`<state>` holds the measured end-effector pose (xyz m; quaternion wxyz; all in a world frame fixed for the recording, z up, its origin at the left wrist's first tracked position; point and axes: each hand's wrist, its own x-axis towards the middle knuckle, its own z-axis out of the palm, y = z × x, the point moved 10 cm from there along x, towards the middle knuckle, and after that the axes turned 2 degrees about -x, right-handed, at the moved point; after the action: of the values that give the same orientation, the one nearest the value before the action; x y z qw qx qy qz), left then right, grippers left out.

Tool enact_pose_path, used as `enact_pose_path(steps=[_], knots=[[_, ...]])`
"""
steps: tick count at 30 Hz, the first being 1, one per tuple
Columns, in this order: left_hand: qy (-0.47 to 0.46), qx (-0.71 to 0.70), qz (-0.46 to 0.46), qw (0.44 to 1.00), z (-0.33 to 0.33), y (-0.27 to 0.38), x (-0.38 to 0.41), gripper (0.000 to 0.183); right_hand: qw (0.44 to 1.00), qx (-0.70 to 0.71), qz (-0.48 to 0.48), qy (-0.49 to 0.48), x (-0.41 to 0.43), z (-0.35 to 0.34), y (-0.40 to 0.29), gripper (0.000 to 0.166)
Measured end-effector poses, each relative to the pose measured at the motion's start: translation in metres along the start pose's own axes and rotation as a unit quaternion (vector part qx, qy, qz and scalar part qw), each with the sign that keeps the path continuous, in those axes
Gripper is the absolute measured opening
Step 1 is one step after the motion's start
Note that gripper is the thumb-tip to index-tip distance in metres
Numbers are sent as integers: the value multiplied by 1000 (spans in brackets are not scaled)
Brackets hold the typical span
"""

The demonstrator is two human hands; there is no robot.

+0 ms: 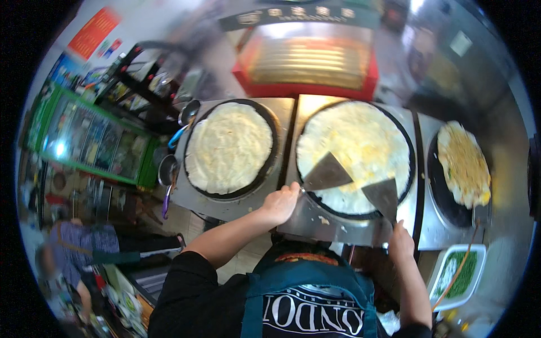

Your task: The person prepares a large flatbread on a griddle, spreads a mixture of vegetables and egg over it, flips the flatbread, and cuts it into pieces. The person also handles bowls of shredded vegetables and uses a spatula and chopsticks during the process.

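Note:
My left hand [282, 203] grips the handle of a broad metal scraper [327, 174], whose blade lies over the left part of the middle crepe. The handle of a second scraper [383, 196] is in my right hand [401, 241], and its blade is over the crepe's lower right edge. Under both blades a pale round crepe [355, 135] streaked with egg yellow covers most of the dark middle griddle [412, 169]. A plainer crepe [230, 148] lies on the left griddle [274, 137].
On the right griddle [441, 186] rests a browned, folded crepe [463, 164]. Chopped greens [458, 270] fill a white tub [482, 266] below it. Ladles [167, 169] hang by the left griddle. A red-framed display case [308, 91] stands behind. Another person [84, 241] is at the left.

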<state>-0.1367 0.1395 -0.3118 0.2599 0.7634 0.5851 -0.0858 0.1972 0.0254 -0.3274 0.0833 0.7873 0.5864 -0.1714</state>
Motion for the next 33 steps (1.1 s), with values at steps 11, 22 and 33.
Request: enact_pose_path(steps=[11, 22, 33], knots=[[403, -462, -146, 776, -18, -225, -155, 35, 897, 356, -215, 150, 20, -98, -181, 30], [368, -270, -119, 882, -76, -333, -180, 33, 937, 152, -259, 177, 62, -73, -407, 19], [260, -111, 18, 959, -189, -356, 2, 28, 891, 424, -163, -12, -64, -10, -406, 32]])
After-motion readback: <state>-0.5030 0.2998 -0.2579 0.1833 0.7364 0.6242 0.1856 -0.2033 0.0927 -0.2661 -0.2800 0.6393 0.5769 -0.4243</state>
